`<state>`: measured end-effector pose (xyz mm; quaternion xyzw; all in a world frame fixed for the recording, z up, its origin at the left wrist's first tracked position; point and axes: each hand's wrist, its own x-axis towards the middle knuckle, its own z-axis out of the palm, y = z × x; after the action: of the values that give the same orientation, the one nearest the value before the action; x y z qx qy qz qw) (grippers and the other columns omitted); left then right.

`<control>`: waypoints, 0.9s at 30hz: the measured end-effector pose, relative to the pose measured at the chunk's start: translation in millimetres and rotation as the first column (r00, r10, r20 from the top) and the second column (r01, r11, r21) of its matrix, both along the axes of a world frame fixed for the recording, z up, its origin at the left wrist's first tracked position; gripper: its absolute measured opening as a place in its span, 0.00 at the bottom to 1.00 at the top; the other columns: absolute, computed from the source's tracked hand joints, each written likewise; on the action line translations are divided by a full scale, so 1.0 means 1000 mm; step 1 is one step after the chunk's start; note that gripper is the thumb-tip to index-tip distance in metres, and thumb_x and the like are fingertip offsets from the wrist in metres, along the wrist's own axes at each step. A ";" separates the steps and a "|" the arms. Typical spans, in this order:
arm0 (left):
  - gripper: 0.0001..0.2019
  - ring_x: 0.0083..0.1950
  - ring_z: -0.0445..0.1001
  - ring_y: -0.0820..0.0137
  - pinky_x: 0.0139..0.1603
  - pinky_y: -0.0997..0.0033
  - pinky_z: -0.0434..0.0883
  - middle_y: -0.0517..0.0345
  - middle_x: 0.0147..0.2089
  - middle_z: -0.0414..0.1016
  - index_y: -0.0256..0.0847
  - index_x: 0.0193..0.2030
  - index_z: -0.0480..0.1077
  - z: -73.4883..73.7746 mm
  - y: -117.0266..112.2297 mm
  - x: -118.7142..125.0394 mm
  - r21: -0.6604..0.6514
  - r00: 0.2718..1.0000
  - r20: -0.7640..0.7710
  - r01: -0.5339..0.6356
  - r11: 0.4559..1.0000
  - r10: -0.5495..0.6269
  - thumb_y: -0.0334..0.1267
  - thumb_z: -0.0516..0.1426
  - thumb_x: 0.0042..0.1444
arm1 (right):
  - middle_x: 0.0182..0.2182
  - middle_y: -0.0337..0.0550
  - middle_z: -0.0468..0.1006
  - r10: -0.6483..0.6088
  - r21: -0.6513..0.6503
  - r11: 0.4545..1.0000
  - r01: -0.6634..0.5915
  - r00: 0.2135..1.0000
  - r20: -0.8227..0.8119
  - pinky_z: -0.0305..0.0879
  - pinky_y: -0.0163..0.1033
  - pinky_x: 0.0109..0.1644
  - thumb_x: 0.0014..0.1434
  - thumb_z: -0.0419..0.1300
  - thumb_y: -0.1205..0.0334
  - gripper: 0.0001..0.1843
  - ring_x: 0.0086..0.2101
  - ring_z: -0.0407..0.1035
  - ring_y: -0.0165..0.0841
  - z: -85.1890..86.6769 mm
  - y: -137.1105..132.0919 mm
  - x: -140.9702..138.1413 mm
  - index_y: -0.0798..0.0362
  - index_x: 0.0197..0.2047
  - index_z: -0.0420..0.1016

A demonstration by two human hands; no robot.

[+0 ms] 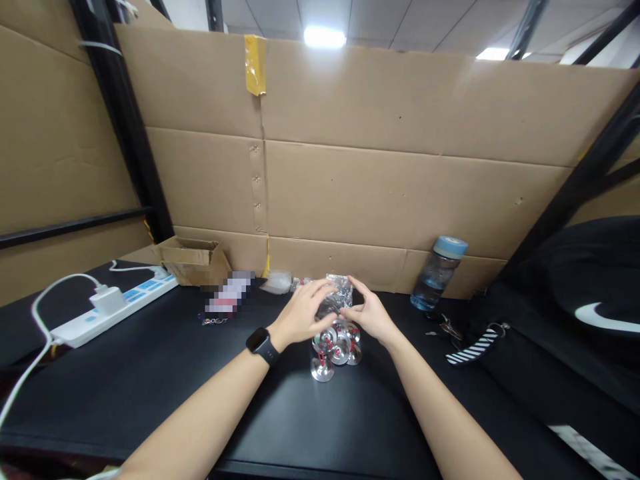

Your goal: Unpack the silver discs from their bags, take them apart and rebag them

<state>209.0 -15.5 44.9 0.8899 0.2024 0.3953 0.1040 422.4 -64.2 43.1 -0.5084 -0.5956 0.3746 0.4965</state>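
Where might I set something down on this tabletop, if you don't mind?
Bare tabletop shows between the power strip and left forearm, and between that forearm and the right forearm, nearer than the metal discs. It is crowded around the left hand, right hand, discs and clear plastic.

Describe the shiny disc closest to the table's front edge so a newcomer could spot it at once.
On the black table, find the left hand and the right hand, then the pile of shiny discs between and below them. The wanted disc lies at the pile's near left, lower in the picture than all its neighbours.
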 end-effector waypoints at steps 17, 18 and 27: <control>0.15 0.51 0.71 0.61 0.52 0.59 0.60 0.51 0.51 0.77 0.45 0.51 0.74 -0.012 0.017 -0.002 0.239 0.966 -0.108 -0.202 0.950 0.233 0.30 0.50 0.65 | 0.72 0.40 0.49 0.314 0.122 0.949 -0.291 0.912 -0.265 0.65 0.52 0.62 0.57 0.64 0.60 0.37 0.59 0.68 0.45 0.015 -0.014 -0.019 0.35 0.68 0.60; 0.15 0.51 0.71 0.61 0.51 0.59 0.61 0.50 0.50 0.77 0.45 0.51 0.75 -0.010 0.020 -0.006 0.247 0.950 -0.104 -0.263 0.933 0.296 0.29 0.50 0.65 | 0.72 0.40 0.50 0.297 0.126 0.953 -0.276 0.931 -0.214 0.64 0.52 0.63 0.57 0.63 0.61 0.37 0.60 0.66 0.45 0.011 -0.011 -0.016 0.35 0.68 0.60; 0.14 0.46 0.76 0.54 0.46 0.60 0.68 0.41 0.43 0.78 0.36 0.38 0.79 0.004 0.063 -0.079 0.130 0.499 -0.375 -0.806 0.577 0.781 0.34 0.51 0.59 | 0.69 0.44 0.59 -0.121 0.166 0.986 0.017 0.757 0.642 0.48 0.59 0.68 0.67 0.50 0.52 0.23 0.68 0.52 0.44 -0.028 0.024 0.010 0.43 0.63 0.68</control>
<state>129.5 47.0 49.3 0.7531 0.6163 0.2053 -0.1044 432.3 -40.4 14.6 -0.5895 -0.7378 0.1108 0.3098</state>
